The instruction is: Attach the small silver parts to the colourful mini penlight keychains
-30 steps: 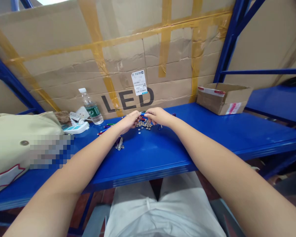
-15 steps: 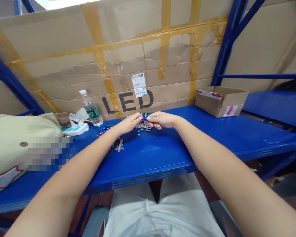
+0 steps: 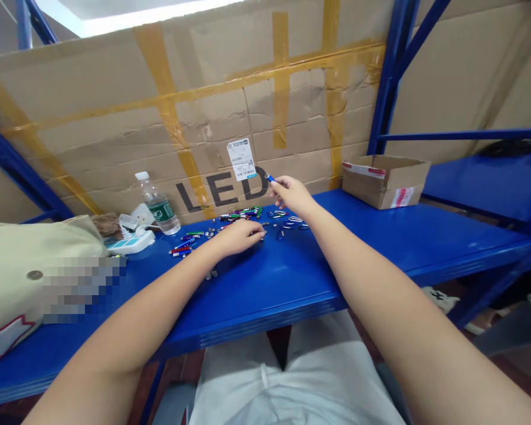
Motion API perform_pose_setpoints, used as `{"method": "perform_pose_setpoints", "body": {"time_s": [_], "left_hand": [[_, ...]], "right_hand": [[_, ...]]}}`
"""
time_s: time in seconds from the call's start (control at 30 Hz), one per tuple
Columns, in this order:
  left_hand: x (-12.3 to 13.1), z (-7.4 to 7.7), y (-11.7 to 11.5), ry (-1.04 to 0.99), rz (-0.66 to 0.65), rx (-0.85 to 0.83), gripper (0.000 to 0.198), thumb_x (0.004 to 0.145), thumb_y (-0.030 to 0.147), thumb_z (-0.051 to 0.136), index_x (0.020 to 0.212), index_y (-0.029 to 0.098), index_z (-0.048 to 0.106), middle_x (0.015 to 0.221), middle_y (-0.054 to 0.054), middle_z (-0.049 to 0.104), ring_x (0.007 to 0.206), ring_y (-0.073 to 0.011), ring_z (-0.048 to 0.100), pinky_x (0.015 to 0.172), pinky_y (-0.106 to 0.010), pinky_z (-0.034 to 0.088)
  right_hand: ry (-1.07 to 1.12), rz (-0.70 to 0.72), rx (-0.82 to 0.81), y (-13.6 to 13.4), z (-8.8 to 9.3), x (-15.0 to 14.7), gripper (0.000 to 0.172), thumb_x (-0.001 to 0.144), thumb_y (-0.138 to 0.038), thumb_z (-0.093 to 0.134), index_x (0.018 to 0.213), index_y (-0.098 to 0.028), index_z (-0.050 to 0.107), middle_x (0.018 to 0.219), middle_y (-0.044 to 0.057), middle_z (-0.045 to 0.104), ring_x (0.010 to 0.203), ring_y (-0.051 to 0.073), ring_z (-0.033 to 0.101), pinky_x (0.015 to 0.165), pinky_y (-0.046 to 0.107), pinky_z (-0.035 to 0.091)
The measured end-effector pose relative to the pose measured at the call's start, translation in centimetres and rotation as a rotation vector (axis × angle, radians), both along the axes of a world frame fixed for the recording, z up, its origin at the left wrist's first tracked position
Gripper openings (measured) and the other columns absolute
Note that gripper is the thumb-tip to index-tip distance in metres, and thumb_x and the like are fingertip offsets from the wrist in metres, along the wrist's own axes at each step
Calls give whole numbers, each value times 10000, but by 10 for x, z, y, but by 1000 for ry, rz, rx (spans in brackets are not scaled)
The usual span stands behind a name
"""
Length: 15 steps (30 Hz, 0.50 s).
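Note:
My right hand [image 3: 291,193] is raised above the table, closed around a small blue metal tube [image 3: 270,177] whose end sticks up past the fingertips. Low over the tabletop, my left hand [image 3: 242,237] has its thumb and fingertips drawn together at the small silver discs [image 3: 268,224]. Whatever lies between those fingertips is too small to make out. Behind the left hand is a heap of coloured metal tubes [image 3: 230,216], with more tubes [image 3: 182,251] to its left. Several blue carabiner clips [image 3: 291,223] lie below the right hand.
A water bottle [image 3: 160,206] stands beside a white power strip [image 3: 130,242] on the left, near a cream bag [image 3: 13,254]. An open cardboard box [image 3: 387,182] sits at the right on the blue table [image 3: 274,289]. A large cardboard sheet [image 3: 212,118] rises behind.
My hands, together at the blue tube before, have parted. The right has lifted the tube upward; the left has gone down to the discs. The carabiners now show.

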<state>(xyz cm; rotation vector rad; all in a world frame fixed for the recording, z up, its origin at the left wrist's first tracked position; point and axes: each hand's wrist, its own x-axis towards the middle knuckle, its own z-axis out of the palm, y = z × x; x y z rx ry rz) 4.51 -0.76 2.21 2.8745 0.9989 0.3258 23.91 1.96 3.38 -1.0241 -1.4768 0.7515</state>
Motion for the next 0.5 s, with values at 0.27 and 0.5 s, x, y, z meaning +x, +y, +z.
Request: {"method": "perform_pose_setpoints", "body": {"time_s": [0.27, 0.5], "left_hand": [[68, -4, 4, 136, 262, -17, 334, 787, 484, 560, 760, 168, 665, 748, -96, 679, 645, -226, 589, 575, -291, 372], [67, -9, 14, 277, 195, 110, 206, 814, 315, 520, 757, 167, 653, 758, -93, 667, 640, -205, 584, 571, -282, 370]], "right_hand": [[81, -84, -8, 7, -2, 8, 162, 907, -342, 502, 881, -183, 519, 775, 9, 633, 461, 47, 511, 408, 159, 413], [-16, -10, -38, 6, -3, 5, 132, 916, -296, 467, 878, -178, 514, 769, 28, 631, 471, 64, 524, 388, 168, 405]]}}
